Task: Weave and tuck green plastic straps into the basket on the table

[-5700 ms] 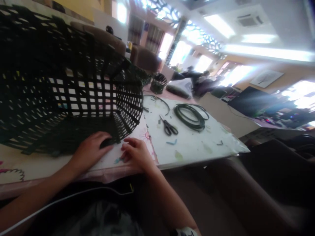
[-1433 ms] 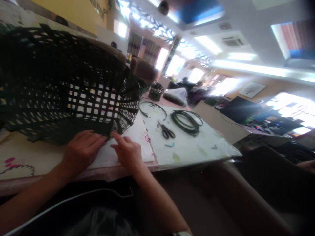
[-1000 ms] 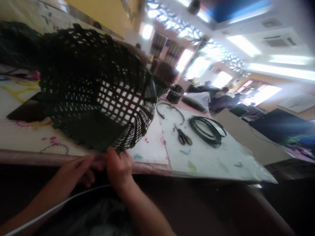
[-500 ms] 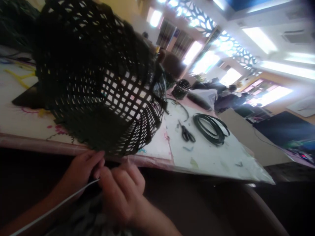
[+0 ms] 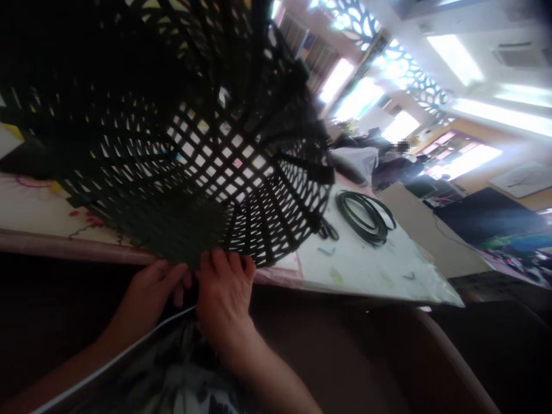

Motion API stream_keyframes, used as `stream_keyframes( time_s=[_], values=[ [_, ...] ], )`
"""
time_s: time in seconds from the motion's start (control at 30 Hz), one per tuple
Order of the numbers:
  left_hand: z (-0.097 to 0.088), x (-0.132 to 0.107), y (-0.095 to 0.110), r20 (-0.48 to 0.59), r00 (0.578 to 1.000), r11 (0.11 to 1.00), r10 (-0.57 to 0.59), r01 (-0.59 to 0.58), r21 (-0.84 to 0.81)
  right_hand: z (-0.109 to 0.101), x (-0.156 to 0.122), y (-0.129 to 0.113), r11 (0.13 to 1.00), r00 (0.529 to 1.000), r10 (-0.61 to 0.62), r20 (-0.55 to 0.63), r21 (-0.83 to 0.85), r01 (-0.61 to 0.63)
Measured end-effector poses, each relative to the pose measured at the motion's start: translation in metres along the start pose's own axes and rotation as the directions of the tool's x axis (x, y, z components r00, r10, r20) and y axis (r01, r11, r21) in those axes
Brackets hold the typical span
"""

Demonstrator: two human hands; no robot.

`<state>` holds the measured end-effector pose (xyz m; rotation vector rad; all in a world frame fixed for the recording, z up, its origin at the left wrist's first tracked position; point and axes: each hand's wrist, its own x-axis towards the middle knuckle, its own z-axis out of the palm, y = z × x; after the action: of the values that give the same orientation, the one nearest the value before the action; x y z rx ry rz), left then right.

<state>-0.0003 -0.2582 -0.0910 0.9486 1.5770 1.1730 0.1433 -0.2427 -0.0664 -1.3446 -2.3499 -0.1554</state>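
A large dark woven basket (image 5: 250,241) lies tipped on its side, its mouth facing me and its near rim at the table edge. My right hand (image 5: 226,305) is closed over that rim, its fingers on the inner side. Just left of it, my left hand (image 5: 149,293) pinches the rim with thumb and fingers curled. A thin white strip (image 5: 116,359) runs up from the lower left and disappears by my right hand; its end is hidden.
Scissors (image 5: 331,231) show only their handles beside the basket. A coil of dark strip (image 5: 366,218) and small scraps (image 5: 326,251) lie on the plastic-covered table (image 5: 366,282). A dark screen-like panel (image 5: 504,227) stands to the right. People sit in the blurred background.
The basket has come closer and shifted right, covering most of the scissors. My right hand has moved up and right from the white strip onto the rim.
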Motion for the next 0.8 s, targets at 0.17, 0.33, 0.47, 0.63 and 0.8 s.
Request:
stream_keyframes(
  time_s=[0.17, 0.33, 0.47, 0.63, 0.8],
  values=[
    [0.006, -0.001, 0.006, -0.037, 0.998, 0.998, 0.050, -0.049, 0.032, -0.001, 0.003, 0.000, 0.995, 0.986, 0.090, 0.142, 0.024, -0.094],
    [0.009, -0.003, 0.010, -0.076, 0.992, 0.991, 0.102, -0.094, 0.100, -0.001, 0.004, 0.001, 0.990, 0.982, 0.103, 0.156, 0.080, -0.117],
    [0.011, -0.004, 0.010, -0.108, 0.987, 0.986, 0.122, -0.108, 0.125, 0.003, 0.003, 0.001, 0.987, 0.985, 0.102, 0.136, 0.108, -0.117],
    [0.012, -0.002, 0.008, -0.102, 0.988, 0.990, 0.117, -0.107, 0.095, 0.001, 0.001, 0.001, 0.989, 0.989, 0.078, 0.127, 0.115, -0.092],
    [0.008, -0.005, 0.011, -0.059, 0.992, 0.992, 0.107, -0.103, 0.068, -0.009, 0.014, 0.006, 0.988, 0.982, 0.085, 0.170, 0.113, -0.105]
  ],
)
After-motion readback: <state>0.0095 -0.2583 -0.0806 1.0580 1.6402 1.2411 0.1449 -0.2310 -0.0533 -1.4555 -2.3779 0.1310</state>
